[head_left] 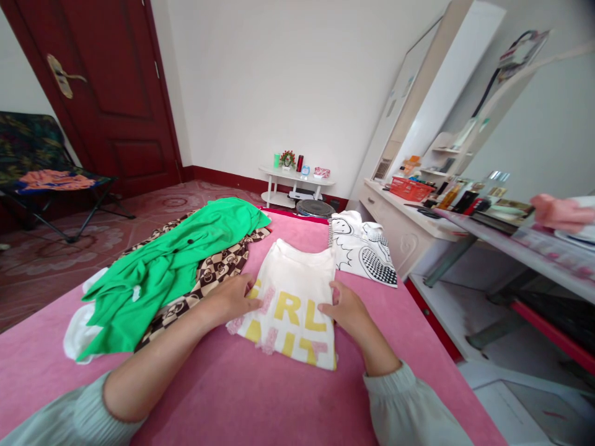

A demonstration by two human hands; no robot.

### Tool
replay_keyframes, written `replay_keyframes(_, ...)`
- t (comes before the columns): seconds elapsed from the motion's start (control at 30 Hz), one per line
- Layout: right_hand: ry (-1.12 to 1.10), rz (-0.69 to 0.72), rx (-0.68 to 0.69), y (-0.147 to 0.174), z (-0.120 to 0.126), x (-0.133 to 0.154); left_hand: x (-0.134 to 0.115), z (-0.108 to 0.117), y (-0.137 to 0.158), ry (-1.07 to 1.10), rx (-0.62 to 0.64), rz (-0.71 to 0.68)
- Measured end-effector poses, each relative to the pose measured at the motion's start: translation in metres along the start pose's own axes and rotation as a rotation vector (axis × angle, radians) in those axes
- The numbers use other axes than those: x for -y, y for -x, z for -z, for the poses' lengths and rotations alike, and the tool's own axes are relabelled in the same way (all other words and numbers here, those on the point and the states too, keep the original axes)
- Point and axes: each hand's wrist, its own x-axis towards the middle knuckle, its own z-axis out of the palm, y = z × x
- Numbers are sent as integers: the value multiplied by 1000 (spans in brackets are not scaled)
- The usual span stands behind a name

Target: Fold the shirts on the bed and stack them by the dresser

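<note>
White shirt (292,303) (yellow-lettered) in the pinch of left fingers (251,303) and right fingers (328,308)

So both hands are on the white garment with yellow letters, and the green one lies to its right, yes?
Not quite: the head view shows the green garment left of the white garment, which the left hand and right hand do touch.

Near bedspread (242,406) open, green garment (171,260) blocking left
</note>
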Motion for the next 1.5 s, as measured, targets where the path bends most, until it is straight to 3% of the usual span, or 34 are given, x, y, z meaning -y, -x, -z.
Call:
replay_keyframes(0.13,44,-11,38,2,-3,6,-12,3,2,36,-70,-23)
replay_keyframes(0.27,-78,65,-22,9,-10,26,-41,-11,13,304,-147,-190)
replay_keyframes(0.43,-160,164,48,20,-16,45,-78,-46,39,457,20,-443)
replay_keyframes(0.53,-52,127,15,20,-19,39,-91,-53,51,501,96,-583)
replay_keyframes(0.6,-109,146,5,17,-23,33,-94,-51,54,570,130,-622)
replay_keyframes(0.67,-239,218,18,15,-26,29,-91,-49,50,643,93,-590)
replay_keyframes(0.83,-264,352,-21,19,-18,44,-51,-50,15,640,-289,-364)
replay_keyframes(0.97,-201,359,-102,17,17,62,-21,-60,-9,546,-305,-201)
replay_keyframes(1.1,15,427,-248,-21,75,72,-21,-66,-11,462,-280,-220)
replay_keyframes(1.2,327,461,-327,-77,120,80,-26,-66,-9,438,-268,-199)
replay_keyframes(1.3,605,425,-358,-137,148,79,-28,-64,-10,434,-251,-180)
replay_keyframes(1.4,775,341,-325,-180,149,56,-27,-63,-11,419,-259,-187)
replay_keyframes(1.5,801,157,-236,-196,122,14,-27,-63,-11,399,-266,-177)
